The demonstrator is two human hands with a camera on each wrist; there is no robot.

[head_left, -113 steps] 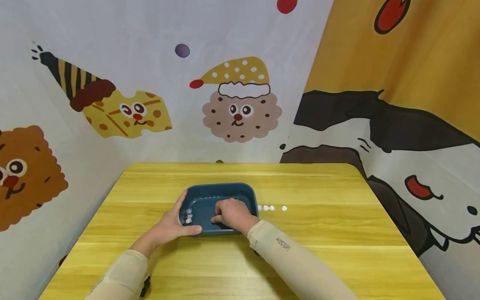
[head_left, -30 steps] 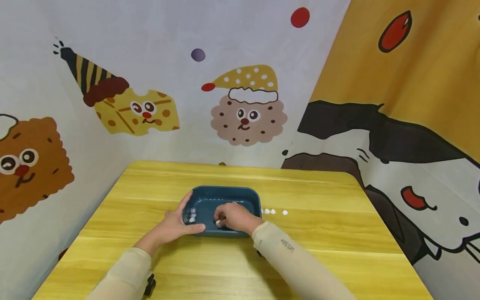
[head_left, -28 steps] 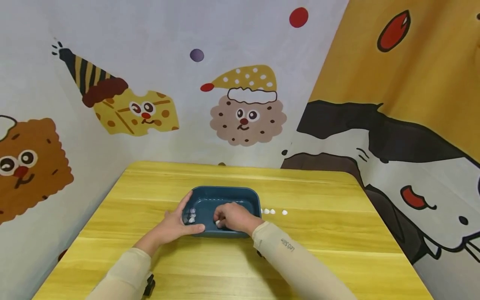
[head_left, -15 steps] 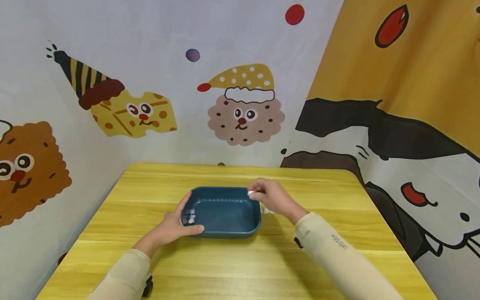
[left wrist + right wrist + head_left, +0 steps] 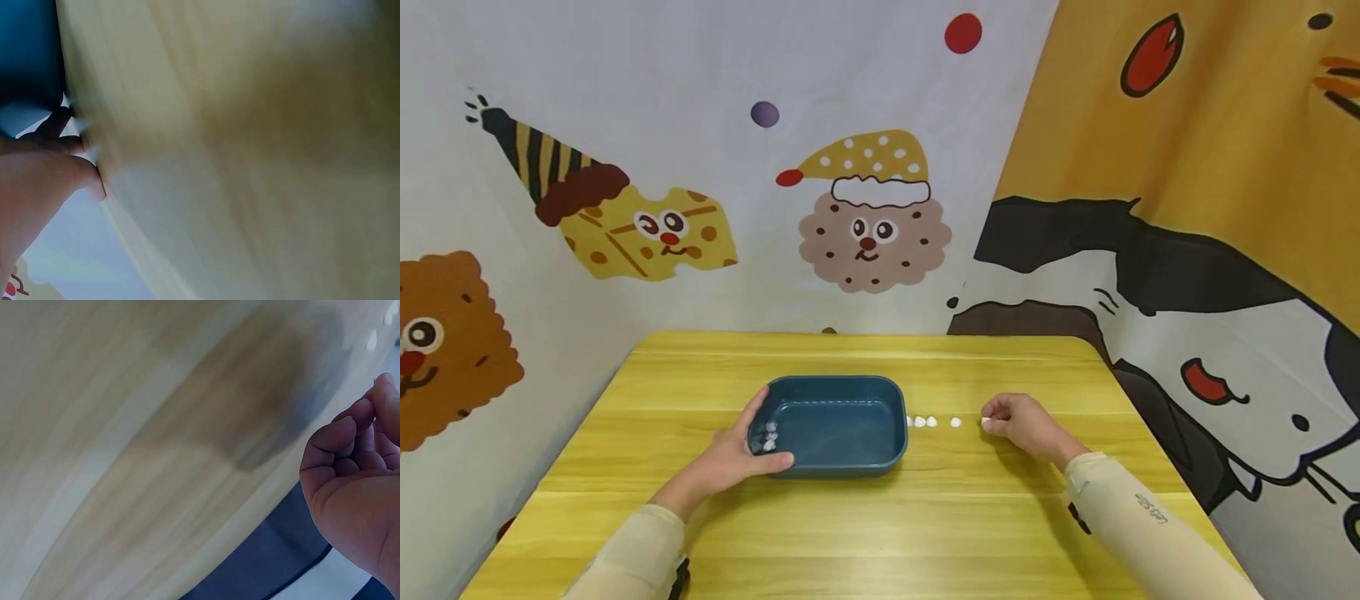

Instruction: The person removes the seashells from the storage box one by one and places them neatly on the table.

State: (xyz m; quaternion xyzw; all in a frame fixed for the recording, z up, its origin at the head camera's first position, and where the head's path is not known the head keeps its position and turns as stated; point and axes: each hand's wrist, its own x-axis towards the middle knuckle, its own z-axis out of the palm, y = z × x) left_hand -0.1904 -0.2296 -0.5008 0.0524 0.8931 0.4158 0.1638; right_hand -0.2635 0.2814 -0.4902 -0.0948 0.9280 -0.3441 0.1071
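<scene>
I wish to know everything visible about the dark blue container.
The dark blue container is a rectangular, open dish with rounded corners and smooth, slightly glossy, plastic-looking surfaces. It stands upright on the wood-grain table. The left hand holds its left end, thumb over the near rim. Small pale pieces lie inside, at that end.

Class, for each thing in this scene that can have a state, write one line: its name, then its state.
Blue tray: upright, uncovered
Left hand: gripping the tray's left end, thumb on the near rim
Right hand: pinching a piece
Held white piece: pinched; contact with the table unclear
Row of white pieces: lying loose, unevenly spaced
Pale pieces in the tray: clustered at its left end, count unclear
</scene>
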